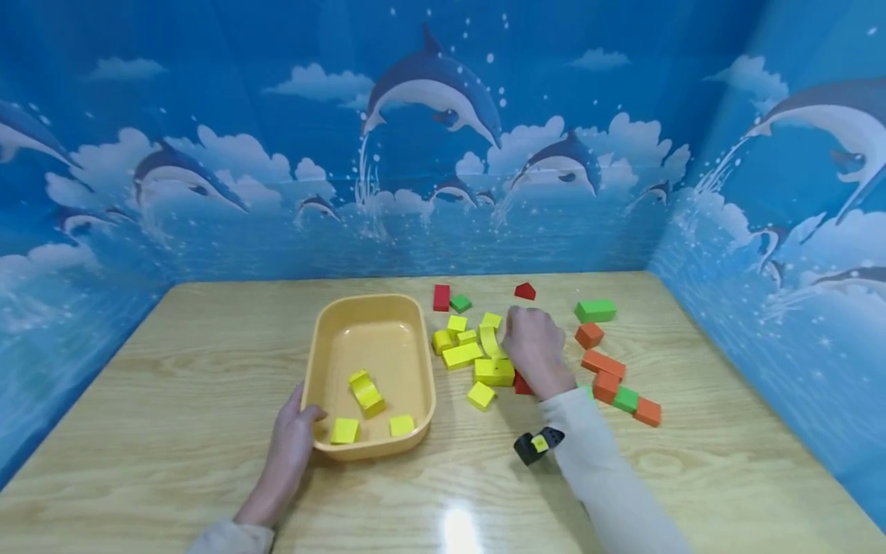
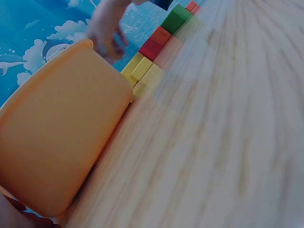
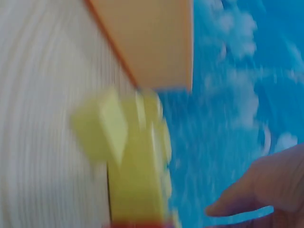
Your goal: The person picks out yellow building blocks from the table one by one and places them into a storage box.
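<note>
Fingers of the left hand (image 1: 294,435) are clamped on the rim of a yellow-orange plastic tub (image 1: 370,338), thumb inside, at its near-left corner; the tub is set left of the tabletop's (image 1: 173,400) centre. If that rim were pressed down hard, the tub could be tipped, and the yellow arch block (image 1: 363,391) and two yellow cubes (image 1: 345,432) lying loose inside could be slid about. Towards the tabletop's right edge, the right hand (image 1: 534,342) is held over crowded blocks, its fingers loosely bent and apart, nothing seen held. Because a curved yellow block (image 1: 489,341) is closely hemmed in, its neighbours could be knocked out of place. Nearer the tabletop's far edge, a red five-sided block (image 1: 524,292) could be brushed by overreaching fingers.
</note>
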`<state>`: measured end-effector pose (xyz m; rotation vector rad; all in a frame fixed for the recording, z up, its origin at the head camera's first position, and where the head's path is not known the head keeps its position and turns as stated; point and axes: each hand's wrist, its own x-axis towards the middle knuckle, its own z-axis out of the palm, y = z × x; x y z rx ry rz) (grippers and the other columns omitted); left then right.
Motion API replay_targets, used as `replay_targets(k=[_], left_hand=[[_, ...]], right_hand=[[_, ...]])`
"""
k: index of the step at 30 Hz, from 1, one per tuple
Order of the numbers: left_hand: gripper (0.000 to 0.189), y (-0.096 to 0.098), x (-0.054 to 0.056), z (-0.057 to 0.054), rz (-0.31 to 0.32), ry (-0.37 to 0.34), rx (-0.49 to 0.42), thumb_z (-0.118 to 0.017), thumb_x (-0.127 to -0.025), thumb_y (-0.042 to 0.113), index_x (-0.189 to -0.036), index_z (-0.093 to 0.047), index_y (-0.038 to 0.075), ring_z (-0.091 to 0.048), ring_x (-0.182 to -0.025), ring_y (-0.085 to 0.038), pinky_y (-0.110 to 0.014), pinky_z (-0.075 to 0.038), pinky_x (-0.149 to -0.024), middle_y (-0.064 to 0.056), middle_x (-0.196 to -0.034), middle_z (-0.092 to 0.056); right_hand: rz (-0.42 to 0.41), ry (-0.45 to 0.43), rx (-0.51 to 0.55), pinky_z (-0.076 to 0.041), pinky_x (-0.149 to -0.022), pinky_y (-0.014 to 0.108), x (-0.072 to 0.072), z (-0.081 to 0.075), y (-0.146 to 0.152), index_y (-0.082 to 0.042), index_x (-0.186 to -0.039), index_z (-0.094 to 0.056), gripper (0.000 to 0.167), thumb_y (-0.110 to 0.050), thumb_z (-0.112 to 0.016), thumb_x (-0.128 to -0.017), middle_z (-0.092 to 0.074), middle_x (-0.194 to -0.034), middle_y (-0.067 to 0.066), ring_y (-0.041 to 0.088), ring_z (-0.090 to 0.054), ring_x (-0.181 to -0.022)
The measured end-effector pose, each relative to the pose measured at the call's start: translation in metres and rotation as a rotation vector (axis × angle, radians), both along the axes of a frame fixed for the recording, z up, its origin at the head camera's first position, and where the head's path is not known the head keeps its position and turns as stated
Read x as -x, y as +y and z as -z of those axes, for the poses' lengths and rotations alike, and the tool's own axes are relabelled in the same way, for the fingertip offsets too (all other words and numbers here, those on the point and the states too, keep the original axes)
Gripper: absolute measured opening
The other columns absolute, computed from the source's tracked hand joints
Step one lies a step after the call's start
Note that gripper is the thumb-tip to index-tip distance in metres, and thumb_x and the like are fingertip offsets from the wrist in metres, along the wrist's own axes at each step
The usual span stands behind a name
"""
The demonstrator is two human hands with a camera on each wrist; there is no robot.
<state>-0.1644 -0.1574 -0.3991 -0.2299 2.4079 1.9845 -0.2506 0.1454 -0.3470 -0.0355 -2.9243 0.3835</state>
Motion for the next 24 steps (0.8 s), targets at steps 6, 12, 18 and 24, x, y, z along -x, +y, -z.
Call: replay_targets(k=[6, 12, 18, 24], left_hand=[[0.071, 0.000, 0.001, -0.001, 0.002, -0.009, -0.001, -0.036, -0.085, -0.002, -0.151, -0.011, -0.007, -0.023, -0.139, -0.046, -0.054, -0.020, -0.113, -0.033, -0.152, -0.019], [0.071, -0.001, 0.000, -0.001, -0.002, -0.011, 0.006, -0.036, -0.085, -0.002, -0.151, -0.011, -0.007, -0.024, -0.138, -0.045, -0.053, -0.021, -0.113, -0.033, -0.152, -0.019], [0.070, -0.001, -0.001, 0.000, -0.003, 0.003, -0.007, -0.037, -0.084, -0.002, -0.150, -0.013, -0.008, -0.026, -0.137, -0.046, -0.053, -0.023, -0.113, -0.034, -0.151, -0.021], [0.070, 0.000, 0.000, 0.001, -0.007, 0.008, -0.009, -0.037, -0.084, -0.002, -0.150, -0.014, -0.008, -0.028, -0.136, -0.046, -0.053, -0.023, -0.113, -0.033, -0.151, -0.023]], right_hand=[[0.106, -0.197, 0.025, -0.043, -0.060, 0.043, 0.005, 0.009, 0.045, -0.002, -0.085, -0.056, 0.008, -0.003, -0.062, -0.080, -0.052, -0.078, 0.014, 0.031, -0.050, -0.074], [0.110, -0.204, 0.058, -0.048, -0.069, 0.050, 0.007, 0.018, 0.062, 0.002, -0.103, -0.056, 0.023, -0.004, -0.059, -0.081, -0.056, -0.093, 0.020, 0.032, -0.054, -0.081], [0.100, -0.208, 0.108, -0.047, -0.063, 0.042, 0.007, 0.023, 0.063, 0.002, -0.104, -0.053, 0.022, -0.003, -0.057, -0.083, -0.058, -0.090, 0.019, 0.030, -0.054, -0.075], [0.112, -0.219, 0.141, -0.047, -0.061, 0.037, 0.007, 0.023, 0.063, 0.002, -0.103, -0.053, 0.022, -0.001, -0.058, -0.082, -0.059, -0.091, 0.020, 0.029, -0.055, -0.075]])
